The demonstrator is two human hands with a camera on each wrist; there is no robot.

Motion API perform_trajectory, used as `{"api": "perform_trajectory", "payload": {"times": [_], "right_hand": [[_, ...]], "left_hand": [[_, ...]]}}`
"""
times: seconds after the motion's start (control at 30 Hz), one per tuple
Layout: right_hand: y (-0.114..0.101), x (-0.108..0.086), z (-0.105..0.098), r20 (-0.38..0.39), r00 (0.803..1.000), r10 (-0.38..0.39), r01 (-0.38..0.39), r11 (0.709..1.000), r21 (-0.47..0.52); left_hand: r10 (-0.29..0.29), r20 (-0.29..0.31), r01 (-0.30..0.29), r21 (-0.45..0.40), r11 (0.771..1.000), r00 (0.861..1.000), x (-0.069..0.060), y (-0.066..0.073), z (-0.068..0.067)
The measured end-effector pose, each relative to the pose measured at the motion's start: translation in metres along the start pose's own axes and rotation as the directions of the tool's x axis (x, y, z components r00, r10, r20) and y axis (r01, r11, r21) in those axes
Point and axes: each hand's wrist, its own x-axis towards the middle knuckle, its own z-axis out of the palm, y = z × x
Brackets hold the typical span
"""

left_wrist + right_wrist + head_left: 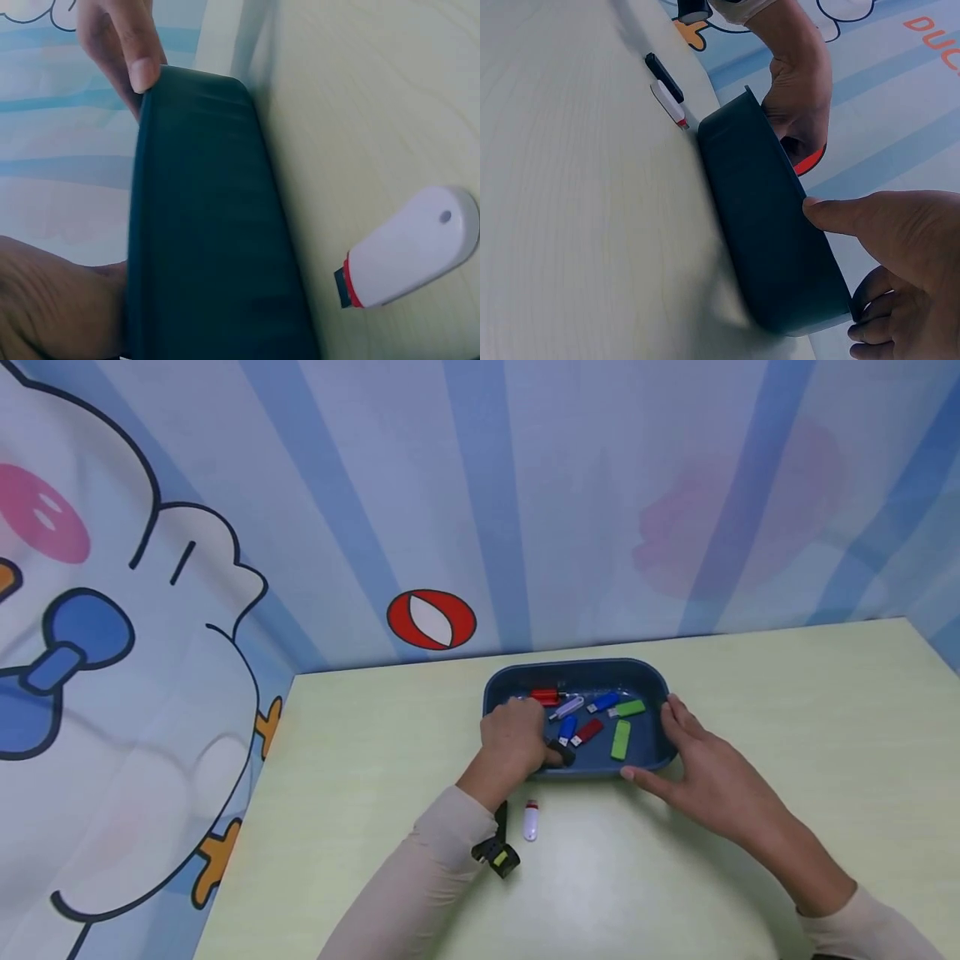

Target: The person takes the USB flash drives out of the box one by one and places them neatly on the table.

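Note:
A dark blue tray (592, 768) holds several USB sticks, among them a red one (587, 732), a green one (620, 740) and a blue one (602, 702). My left hand (516, 731) reaches over its left end; the fingertips are hidden inside. Beside the left thumb is a black object (562, 752), and whether the hand grips it is unclear. At the tray's right end, my right hand (708, 777) holds the corner, thumb on the near rim and fingers against the end wall. In the left wrist view, a white USB stick (412, 247) with a red collar lies outside the tray.
A black stick (664, 77) lies beside the white one on the pale wooden table (375, 760), close to the left wrist. A small camera (498, 856) hangs at that wrist. Behind the table stands a blue striped cartoon wall (570, 527).

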Motion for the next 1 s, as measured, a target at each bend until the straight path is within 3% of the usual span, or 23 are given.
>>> {"api": "perform_trajectory", "payload": {"times": [0.33, 0.57, 0.83, 1.0], "right_hand": [[0.001, 0.001, 0.0, 0.004, 1.0, 0.009, -0.009, 1.0, 0.001], [-0.001, 0.001, 0.001, 0.005, 1.0, 0.011, -0.011, 1.0, -0.007], [-0.001, 0.001, 0.001, 0.007, 1.0, 0.009, -0.008, 1.0, -0.005], [-0.001, 0.001, 0.001, 0.002, 1.0, 0.001, -0.001, 1.0, -0.005]], "left_hand": [[0.056, -0.039, -0.061, -0.114, 0.992, 0.998, -0.014, -0.005, -0.008], [0.073, -0.086, -0.083, -0.123, 0.989, 0.994, -0.021, -0.008, -0.011], [0.068, -0.103, -0.088, -0.208, 0.974, 0.992, -0.028, -0.012, -0.015], [0.102, -0.128, -0.13, -0.23, 0.964, 0.986, -0.04, -0.012, -0.021]]}}
